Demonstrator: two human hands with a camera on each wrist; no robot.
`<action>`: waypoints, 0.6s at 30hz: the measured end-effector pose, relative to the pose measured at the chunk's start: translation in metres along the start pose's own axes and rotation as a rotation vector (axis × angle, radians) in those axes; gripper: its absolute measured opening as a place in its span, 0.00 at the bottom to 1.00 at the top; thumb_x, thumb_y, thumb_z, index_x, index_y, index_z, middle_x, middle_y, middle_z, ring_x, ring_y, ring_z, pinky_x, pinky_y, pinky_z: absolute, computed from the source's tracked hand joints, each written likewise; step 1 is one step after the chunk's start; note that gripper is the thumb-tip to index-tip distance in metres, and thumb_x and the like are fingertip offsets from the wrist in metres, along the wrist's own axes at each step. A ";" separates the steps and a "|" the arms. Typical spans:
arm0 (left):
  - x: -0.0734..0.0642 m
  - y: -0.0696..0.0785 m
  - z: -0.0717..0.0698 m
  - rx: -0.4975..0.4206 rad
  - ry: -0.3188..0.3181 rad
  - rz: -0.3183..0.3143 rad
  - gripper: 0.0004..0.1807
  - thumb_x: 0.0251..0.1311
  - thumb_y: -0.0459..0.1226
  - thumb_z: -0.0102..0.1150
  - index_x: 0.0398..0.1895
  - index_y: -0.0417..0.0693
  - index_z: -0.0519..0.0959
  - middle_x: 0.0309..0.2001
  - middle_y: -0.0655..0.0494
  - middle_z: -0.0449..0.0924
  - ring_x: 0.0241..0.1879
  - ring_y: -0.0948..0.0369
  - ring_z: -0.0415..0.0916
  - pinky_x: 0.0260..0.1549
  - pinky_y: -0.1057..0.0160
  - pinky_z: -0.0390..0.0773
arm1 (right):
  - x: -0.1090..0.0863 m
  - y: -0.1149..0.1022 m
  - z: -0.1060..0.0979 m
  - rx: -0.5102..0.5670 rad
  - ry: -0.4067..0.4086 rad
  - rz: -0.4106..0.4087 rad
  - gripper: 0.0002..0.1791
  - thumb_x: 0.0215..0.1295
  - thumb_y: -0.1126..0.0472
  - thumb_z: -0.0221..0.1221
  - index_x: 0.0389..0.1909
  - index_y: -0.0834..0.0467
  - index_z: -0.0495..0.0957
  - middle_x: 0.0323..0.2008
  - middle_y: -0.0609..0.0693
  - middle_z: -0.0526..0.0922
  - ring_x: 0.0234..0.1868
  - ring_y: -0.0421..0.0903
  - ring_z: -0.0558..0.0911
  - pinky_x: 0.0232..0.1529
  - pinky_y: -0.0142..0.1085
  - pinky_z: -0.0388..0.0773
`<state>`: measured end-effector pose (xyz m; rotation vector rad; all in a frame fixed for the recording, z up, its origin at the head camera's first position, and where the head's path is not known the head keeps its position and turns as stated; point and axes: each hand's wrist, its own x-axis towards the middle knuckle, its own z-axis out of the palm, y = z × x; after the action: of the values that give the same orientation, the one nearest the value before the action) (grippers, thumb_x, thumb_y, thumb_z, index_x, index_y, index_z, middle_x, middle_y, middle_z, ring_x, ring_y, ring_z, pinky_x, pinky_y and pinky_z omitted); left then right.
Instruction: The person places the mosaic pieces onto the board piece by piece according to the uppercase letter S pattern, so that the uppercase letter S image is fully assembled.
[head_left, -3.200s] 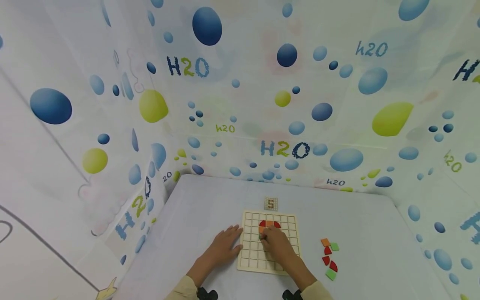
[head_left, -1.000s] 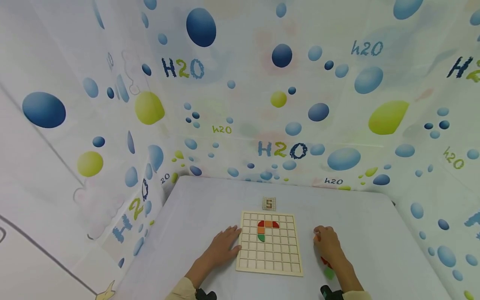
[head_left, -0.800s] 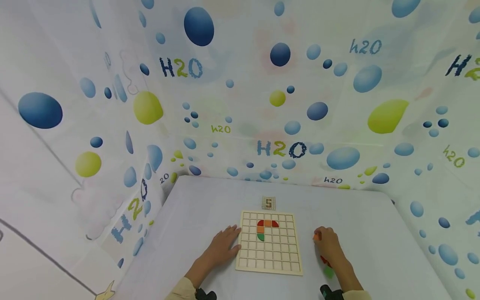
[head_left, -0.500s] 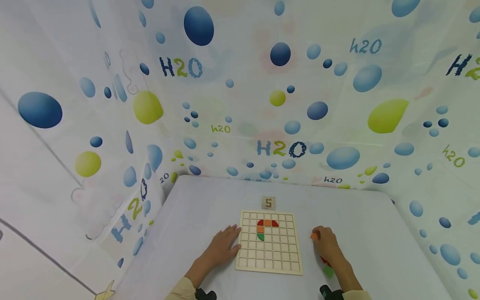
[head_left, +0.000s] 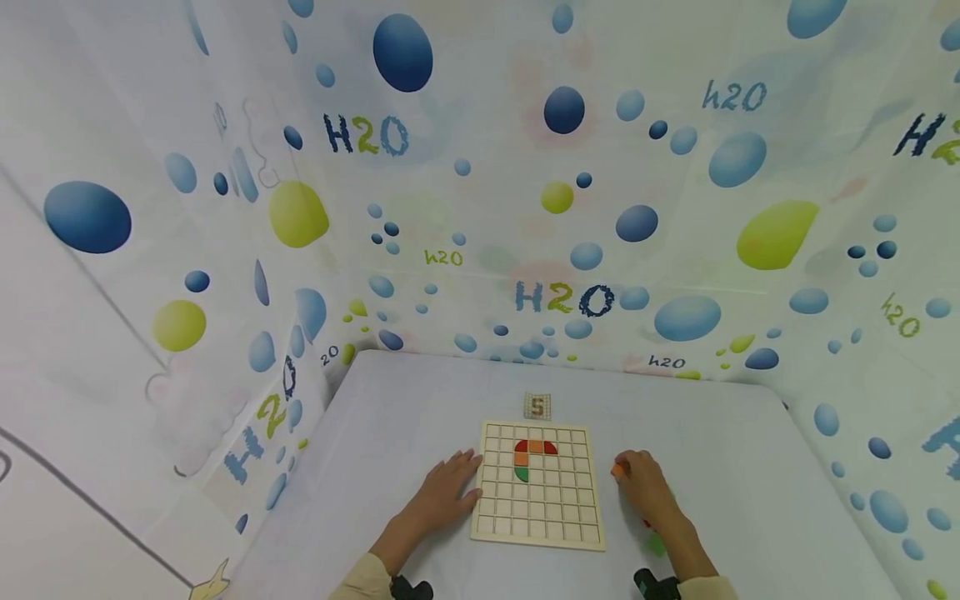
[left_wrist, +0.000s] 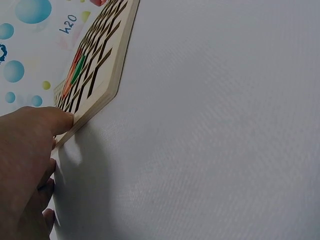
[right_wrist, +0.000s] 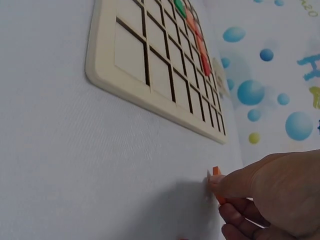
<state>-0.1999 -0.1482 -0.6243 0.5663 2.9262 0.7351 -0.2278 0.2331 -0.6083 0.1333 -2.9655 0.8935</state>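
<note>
My right hand (head_left: 647, 492) pinches an orange square tile (right_wrist: 216, 171) between thumb and fingers, just right of the wooden grid board (head_left: 537, 545). In the right wrist view the tile stands on edge, low over the white tabletop. My left hand (head_left: 442, 492) rests at the board's left edge, fingers extended and thumb (left_wrist: 62, 121) touching the rim. On the board, red quarter-round pieces (head_left: 551, 447), orange squares (head_left: 536, 447) and a green quarter-round piece (head_left: 521, 474) form a hooked line in the upper middle.
A small card (head_left: 537, 406) with a figure like a 5 lies beyond the board. Partly hidden under my right forearm are a green tile (head_left: 657, 546) and a bit of red (head_left: 647, 524). A printed curtain (head_left: 480, 208) stands behind the table.
My right hand went from the board to the loose tiles, took an orange square tile, and now moves slightly left with it. The green quarter-round piece shows uncovered. My left hand stays put.
</note>
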 end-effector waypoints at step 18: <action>0.001 -0.001 0.000 0.007 -0.009 -0.005 0.34 0.75 0.47 0.59 0.79 0.44 0.66 0.79 0.43 0.65 0.79 0.42 0.61 0.76 0.35 0.61 | 0.007 -0.075 0.044 0.155 -0.106 -0.181 0.06 0.71 0.72 0.64 0.44 0.62 0.79 0.42 0.53 0.80 0.47 0.49 0.79 0.45 0.45 0.83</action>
<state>-0.2009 -0.1490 -0.6248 0.5609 2.9219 0.7194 -0.2285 0.1462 -0.6028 0.4600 -2.9139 1.1211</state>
